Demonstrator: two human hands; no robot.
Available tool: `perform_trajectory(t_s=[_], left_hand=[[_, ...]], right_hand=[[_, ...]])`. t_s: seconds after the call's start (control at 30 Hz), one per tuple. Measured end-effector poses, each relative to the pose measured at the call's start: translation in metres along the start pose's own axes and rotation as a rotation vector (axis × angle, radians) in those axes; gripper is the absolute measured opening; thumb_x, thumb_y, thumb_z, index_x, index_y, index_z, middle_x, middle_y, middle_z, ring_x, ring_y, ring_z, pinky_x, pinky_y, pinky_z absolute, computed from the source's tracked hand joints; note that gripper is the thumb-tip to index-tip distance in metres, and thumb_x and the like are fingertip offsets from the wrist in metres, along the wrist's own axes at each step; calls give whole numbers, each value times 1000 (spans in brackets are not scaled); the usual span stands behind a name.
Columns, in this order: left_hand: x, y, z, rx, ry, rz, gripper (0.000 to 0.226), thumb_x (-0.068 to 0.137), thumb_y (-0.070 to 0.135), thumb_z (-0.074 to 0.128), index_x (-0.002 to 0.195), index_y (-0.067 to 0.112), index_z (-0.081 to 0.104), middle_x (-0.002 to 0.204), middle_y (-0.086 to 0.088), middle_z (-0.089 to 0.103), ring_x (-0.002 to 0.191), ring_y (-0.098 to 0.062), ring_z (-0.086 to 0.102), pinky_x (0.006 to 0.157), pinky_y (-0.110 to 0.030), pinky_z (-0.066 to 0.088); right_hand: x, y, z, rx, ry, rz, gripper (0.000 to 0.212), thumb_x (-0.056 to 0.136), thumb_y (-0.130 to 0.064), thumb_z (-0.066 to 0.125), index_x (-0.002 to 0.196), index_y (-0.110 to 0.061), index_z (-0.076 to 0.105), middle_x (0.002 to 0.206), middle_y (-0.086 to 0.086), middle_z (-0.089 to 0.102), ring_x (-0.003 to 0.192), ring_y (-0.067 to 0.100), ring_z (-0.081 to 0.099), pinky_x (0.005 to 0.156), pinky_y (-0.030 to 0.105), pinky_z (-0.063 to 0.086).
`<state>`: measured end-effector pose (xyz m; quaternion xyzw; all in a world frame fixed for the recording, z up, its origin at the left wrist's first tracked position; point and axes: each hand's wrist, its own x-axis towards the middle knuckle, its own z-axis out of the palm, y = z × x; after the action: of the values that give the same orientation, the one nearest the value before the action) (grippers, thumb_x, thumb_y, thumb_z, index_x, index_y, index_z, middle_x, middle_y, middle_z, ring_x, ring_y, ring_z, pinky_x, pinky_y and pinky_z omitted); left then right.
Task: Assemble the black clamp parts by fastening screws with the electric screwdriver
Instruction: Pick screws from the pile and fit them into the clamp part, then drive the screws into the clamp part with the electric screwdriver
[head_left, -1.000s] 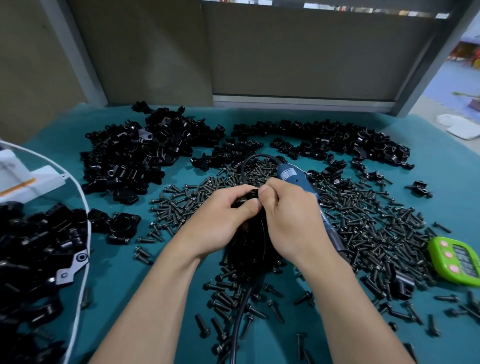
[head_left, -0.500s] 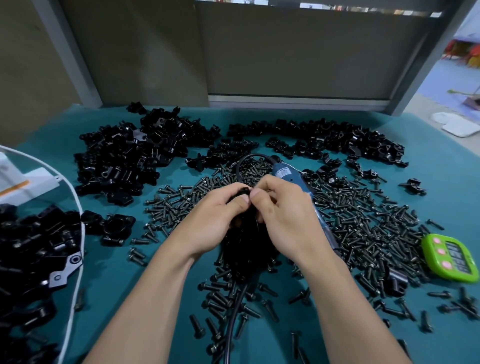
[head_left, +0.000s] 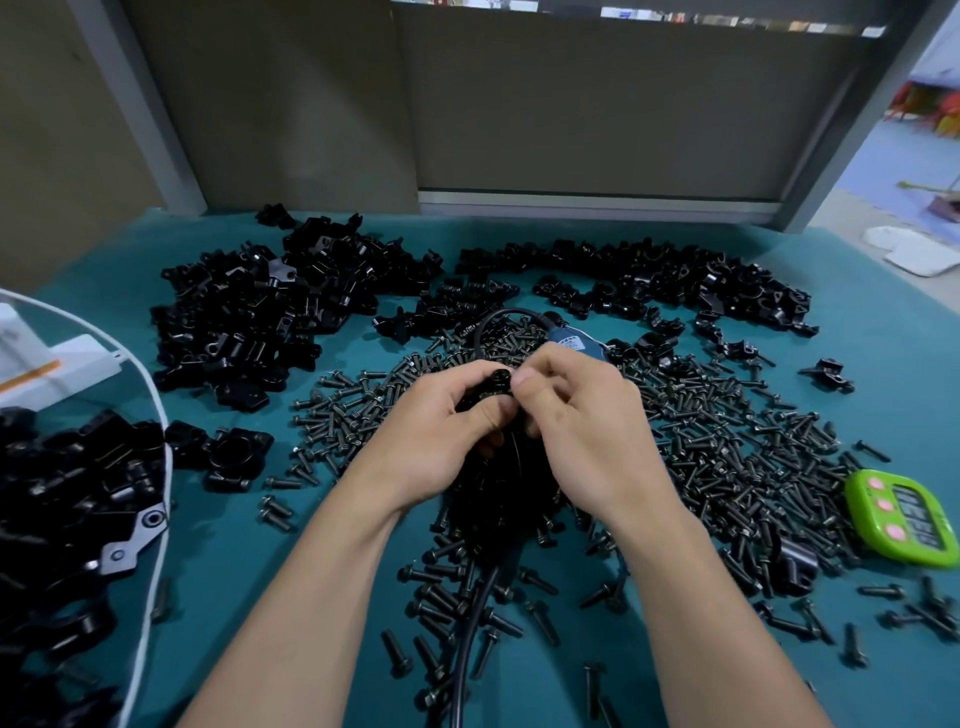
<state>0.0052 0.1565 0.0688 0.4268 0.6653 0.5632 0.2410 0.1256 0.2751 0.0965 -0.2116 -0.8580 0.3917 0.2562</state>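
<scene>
At the left edge of the frame a white-rimmed bin (head_left: 156, 467) holds black clamp pieces, and a big heap of loose clamp parts (head_left: 270, 312) fills the upper left of the desk (head_left: 883, 338). At the centre my left hand (head_left: 441, 431) has its fingers (head_left: 462, 376) curled round one black clamp part (head_left: 491, 387), with the thumb pressed against its near side. My right hand (head_left: 587, 431) meets it just to the right, its fingers bent and the thumb and forefinger pinched onto the top of the same part. I cannot tell whether a screw sits between those fingertips. The blue electric screwdriver (head_left: 574, 343) lies on the desk just above my right hand, its black cable (head_left: 475, 613) running down between my forearms. Screws (head_left: 727, 441) are spread thickly to the right, and a green timer (head_left: 898, 522) sits at the right edge.
</scene>
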Motion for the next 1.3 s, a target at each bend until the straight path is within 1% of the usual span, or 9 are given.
perform_trajectory(t_s=[0.1,0.33,0.43,0.63,0.8,1.0,1.13,1.2,1.3], left_hand=[[-1,-1,-1,-22,-7,-11,19,104,25,63,112,38,75,93,7,78,76,-6,70,70,-23,55],[-1,-2,1,-84,-1,-38,23,101,28,66,117,40,76,94,2,78,76,-12,67,72,-36,58],[-2,-2,-1,-81,-20,-23,18,103,26,65,112,36,77,93,2,78,76,-8,68,68,-27,56],[-5,1,5,-2,9,-10,28,103,21,65,123,38,73,92,17,78,74,0,68,70,-22,53],[-5,3,5,24,28,-8,20,104,20,63,114,33,75,93,9,79,75,-4,70,67,-22,55],[-4,1,8,63,31,-12,21,101,27,64,112,40,75,93,10,79,80,-15,73,75,-35,60],[-2,-4,8,32,164,-40,21,98,29,61,106,44,74,92,1,78,70,-9,66,68,-33,58],[-2,-8,8,48,261,-52,21,101,28,60,108,44,72,96,3,77,73,-8,68,71,-36,59],[-4,-10,8,75,348,-50,17,102,35,56,109,41,71,94,12,76,74,-8,71,71,-31,58]], right_hand=[[1,-1,-4,6,-58,-24,20,100,-21,61,80,-24,64,61,1,64,57,20,54,54,32,42],[2,2,2,-7,7,37,40,102,-36,57,68,-17,62,49,-9,54,46,9,45,45,20,33],[2,1,-1,52,-26,28,28,99,-25,61,72,-20,64,58,0,63,50,15,49,50,32,40],[4,2,4,-62,13,61,50,105,-37,54,58,-19,54,43,-13,49,45,8,46,44,20,31],[2,5,-3,-27,-35,20,33,100,-28,57,69,-19,60,59,-1,61,52,13,51,52,30,41],[3,0,5,-83,19,142,59,105,-46,50,56,-12,51,43,-8,48,47,10,46,46,26,31],[4,-2,-17,-206,270,113,37,103,-48,49,81,-23,64,65,-8,62,59,8,54,58,31,40],[5,-1,-27,-466,186,233,25,99,-47,54,113,-27,59,95,-2,68,85,17,62,76,37,49],[2,1,-23,-705,-77,470,54,93,-47,62,135,-26,34,109,4,54,96,34,58,79,43,46]])
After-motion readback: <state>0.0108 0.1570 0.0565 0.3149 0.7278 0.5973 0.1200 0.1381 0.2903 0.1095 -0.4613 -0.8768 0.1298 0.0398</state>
